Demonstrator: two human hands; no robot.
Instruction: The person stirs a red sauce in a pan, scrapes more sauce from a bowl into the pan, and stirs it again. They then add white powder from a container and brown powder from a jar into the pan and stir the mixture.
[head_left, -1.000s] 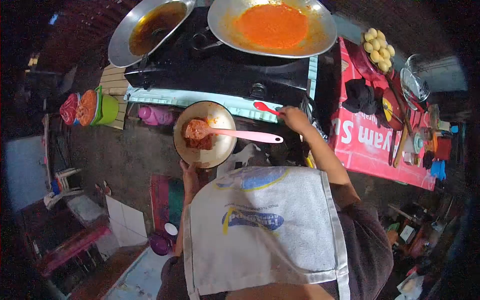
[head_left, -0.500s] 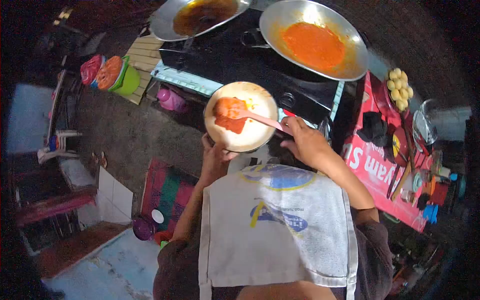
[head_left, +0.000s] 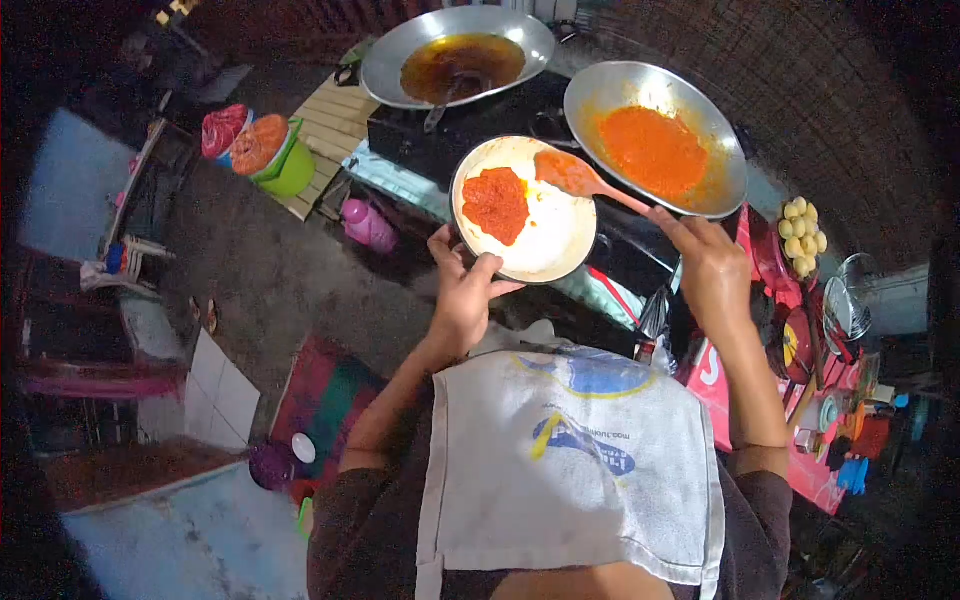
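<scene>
My left hand (head_left: 466, 290) grips the near left rim of a cream-coloured bowl (head_left: 545, 255), thumb over the edge and fingers underneath. A clump of red paste (head_left: 497, 205) lies in the left part of the bowl. My right hand (head_left: 712, 268) is closed round the handle of a pinkish spatula (head_left: 572, 175). The spatula's sauce-smeared head is over the bowl's upper right rim. Just beyond, a wide metal wok (head_left: 728, 185) holds orange-red sauce (head_left: 655, 150). A second wok (head_left: 382, 75) with brown oily liquid stands to its left on the black stove (head_left: 400, 130).
A red-clothed table (head_left: 708, 385) at right carries yellowish round pieces (head_left: 802, 238), a wire strainer (head_left: 850, 300) and several utensils. At left are a green bucket (head_left: 290, 172) on a slatted bench (head_left: 335, 125) and a pink bottle (head_left: 368, 225).
The spatula has swung from the paste in the bowl toward the wok with orange-red sauce, now at the bowl's upper right rim. The bowl has shifted right and up in view.
</scene>
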